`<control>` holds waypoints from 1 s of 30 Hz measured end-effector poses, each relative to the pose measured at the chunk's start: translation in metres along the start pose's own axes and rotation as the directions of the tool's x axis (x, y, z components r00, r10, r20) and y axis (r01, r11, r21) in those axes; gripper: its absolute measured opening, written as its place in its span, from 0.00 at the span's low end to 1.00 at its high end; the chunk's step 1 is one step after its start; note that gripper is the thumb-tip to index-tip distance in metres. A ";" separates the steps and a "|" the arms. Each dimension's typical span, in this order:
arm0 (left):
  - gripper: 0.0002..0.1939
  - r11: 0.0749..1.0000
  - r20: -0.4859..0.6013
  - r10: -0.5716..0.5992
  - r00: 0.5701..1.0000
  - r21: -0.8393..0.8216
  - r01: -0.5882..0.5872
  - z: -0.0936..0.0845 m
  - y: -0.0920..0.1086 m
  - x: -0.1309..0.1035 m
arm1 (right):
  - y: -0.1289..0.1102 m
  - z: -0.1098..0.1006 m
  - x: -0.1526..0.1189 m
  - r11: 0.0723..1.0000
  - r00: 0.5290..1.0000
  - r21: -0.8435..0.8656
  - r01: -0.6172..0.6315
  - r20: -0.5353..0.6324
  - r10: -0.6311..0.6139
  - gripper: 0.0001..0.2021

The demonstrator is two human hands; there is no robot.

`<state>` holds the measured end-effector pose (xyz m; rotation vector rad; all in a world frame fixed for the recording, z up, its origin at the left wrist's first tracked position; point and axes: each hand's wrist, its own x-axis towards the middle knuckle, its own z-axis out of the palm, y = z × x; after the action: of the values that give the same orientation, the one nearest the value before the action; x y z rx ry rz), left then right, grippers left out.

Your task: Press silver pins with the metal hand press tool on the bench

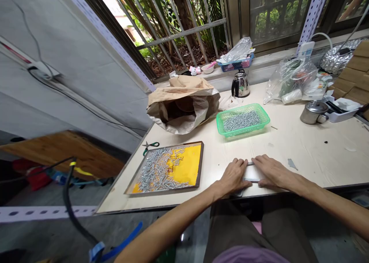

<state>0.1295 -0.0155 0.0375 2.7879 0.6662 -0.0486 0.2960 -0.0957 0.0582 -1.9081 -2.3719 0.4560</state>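
Window bars (184, 32) fill the top of the view, with trees and dirt outside, and a grey wall (72, 63) runs down the left with a cable along it. Under the window sits a big pale counter (302, 147) that takes up most of the right side, its front edge just past the person's lap.

On the counter, going down in size: a crumpled brown paper sack (184, 101) lies open on its side near the back left. In front of it, near the left corner, there's a flat tray with a yellow bottom (187, 163), its left half heaped with small silver metal pieces. A green mesh basket (243, 119) sits in the middle, also full of the same silver bits. Back right is a clear plastic bag (291, 80) of stuff, then a small steel kettle (240, 84) by the sill, a lidded steel cup (313, 112), and green-handled scissors (150, 145) just beside the tray's top corner.

Both hands are flat at the front edge. The left hand (235, 176) and right hand (272, 172) lie side by side, grip released, fingers pressing down on a thin metal strip (251, 180) that lies between and partly under them. Can't tell exactly what the strip is.
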 end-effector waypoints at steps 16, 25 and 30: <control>0.08 0.996 0.034 -0.074 0.997 -0.051 0.076 0.002 0.010 0.008 | 0.012 0.016 0.002 0.994 0.990 -0.087 0.067 -0.117 -0.077 0.03; 0.15 0.985 -0.418 -0.166 0.893 -0.033 0.167 0.009 0.010 -0.053 | 0.043 0.008 0.007 1.000 0.994 -0.002 0.018 -0.104 -0.018 0.38; 0.18 0.989 -0.358 0.139 0.923 0.105 -0.108 0.023 0.025 -0.067 | 0.035 0.006 0.018 0.997 0.987 -0.071 0.012 -0.157 -0.023 0.19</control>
<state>0.0814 -0.0725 0.0281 2.9412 0.5758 0.4899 0.3235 -0.0728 0.0408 -1.8726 -2.3303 0.2146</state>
